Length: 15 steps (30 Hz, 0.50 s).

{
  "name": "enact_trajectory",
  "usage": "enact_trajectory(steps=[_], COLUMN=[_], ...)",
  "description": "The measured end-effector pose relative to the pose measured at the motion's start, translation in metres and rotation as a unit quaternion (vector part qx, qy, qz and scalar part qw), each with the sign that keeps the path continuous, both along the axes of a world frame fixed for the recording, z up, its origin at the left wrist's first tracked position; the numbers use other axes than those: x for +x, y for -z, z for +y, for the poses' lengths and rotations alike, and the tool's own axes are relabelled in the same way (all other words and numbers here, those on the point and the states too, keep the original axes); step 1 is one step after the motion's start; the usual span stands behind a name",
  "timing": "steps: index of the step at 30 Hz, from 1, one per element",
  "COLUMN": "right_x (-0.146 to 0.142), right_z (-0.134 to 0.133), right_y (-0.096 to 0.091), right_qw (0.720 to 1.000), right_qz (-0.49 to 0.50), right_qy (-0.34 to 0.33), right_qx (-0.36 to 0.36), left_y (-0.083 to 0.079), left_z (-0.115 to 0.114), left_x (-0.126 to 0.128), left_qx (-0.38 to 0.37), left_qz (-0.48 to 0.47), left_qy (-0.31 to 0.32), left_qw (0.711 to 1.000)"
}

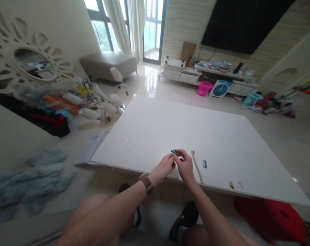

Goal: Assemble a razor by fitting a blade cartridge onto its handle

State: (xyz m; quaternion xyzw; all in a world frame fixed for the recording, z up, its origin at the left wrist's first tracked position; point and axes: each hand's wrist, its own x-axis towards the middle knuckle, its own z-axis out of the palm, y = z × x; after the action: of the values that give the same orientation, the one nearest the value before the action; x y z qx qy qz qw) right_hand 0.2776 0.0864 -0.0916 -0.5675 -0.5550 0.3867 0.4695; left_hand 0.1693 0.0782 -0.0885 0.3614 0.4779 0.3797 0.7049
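Note:
Over the near edge of the white tabletop [175, 126], both hands meet. My right hand [185, 166] pinches a small green and dark piece [174, 152] between thumb and fingers. My left hand [165, 165], with a brown-strapped watch [146, 183] at its wrist, is closed right beside that piece. Whatever its fingers hold is hidden. Just right of my right hand lies a thin pale stick with a dark end [196, 166]. Farther right is a small green and white rectangular piece [205, 164].
A tiny brown-yellow piece [231, 185] and a clear bit [240, 185] lie near the table's right front. Clear plastic [127, 143] rests at left. A lamp with several white shades [109, 107] stands on the floor left; a red thing [272, 218] is below right.

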Motion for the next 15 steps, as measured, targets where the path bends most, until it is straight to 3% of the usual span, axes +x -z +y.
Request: enact_trajectory(steps=[15], right_x=[0.0017], right_z=[0.0024], right_y=[-0.0003], right_qw=[1.000], right_qz=[-0.017], right_qy=[-0.020], right_qx=[-0.011], left_y=[0.0013], left_z=[0.0013], left_x=[-0.0048], left_qx=[0.013], left_qz=[0.039], left_qy=[0.005], left_qw=[0.999])
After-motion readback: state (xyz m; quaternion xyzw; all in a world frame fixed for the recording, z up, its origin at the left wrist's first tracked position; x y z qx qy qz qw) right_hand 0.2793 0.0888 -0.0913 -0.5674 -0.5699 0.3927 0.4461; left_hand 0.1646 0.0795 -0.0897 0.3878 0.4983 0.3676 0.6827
